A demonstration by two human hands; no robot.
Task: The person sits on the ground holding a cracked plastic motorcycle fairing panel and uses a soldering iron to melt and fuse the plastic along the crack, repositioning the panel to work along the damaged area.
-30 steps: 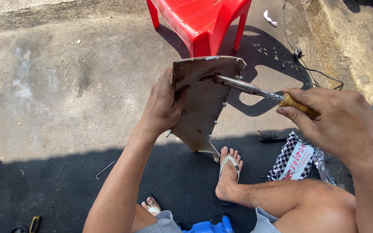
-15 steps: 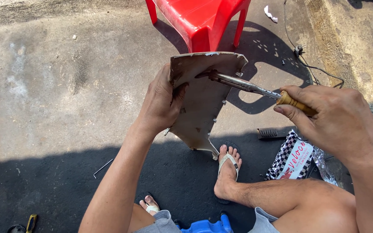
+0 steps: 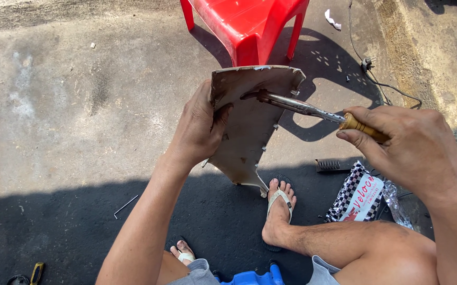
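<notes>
Nearest the camera, a bent right leg and a foot (image 3: pixel 280 208) in a pale sandal rest on the shaded ground (image 3: pixel 80 221), with a blue seat edge (image 3: pixel 249 277) just below the knees. The panel (image 3: pixel 249 126), a dirty whitish plastic cover, stands upright with its narrow tip just above and left of the foot and its wide end up. The left hand (image 3: pixel 199 126) has its fingers closed around the panel's left edge, thumb pressed on the near face. The right hand (image 3: pixel 413 150) is wrapped shut around the wooden handle of an iron (image 3: pixel 302 107), whose metal shaft runs leftward and slightly up, its tip touching the panel's face near the top edge. So the tool's long axis lies nearly level, crossing the panel's upright one, and the left hand is the nearer to the contact spot. A checkered packet (image 3: pixel 358 198) lies beside the right forearm, a bent wire (image 3: pixel 125 206) to the left. Farther off, sunlit concrete carries a red chair (image 3: pixel 249 26), just behind the panel, and a cord with plug (image 3: pixel 368 66)
</notes>
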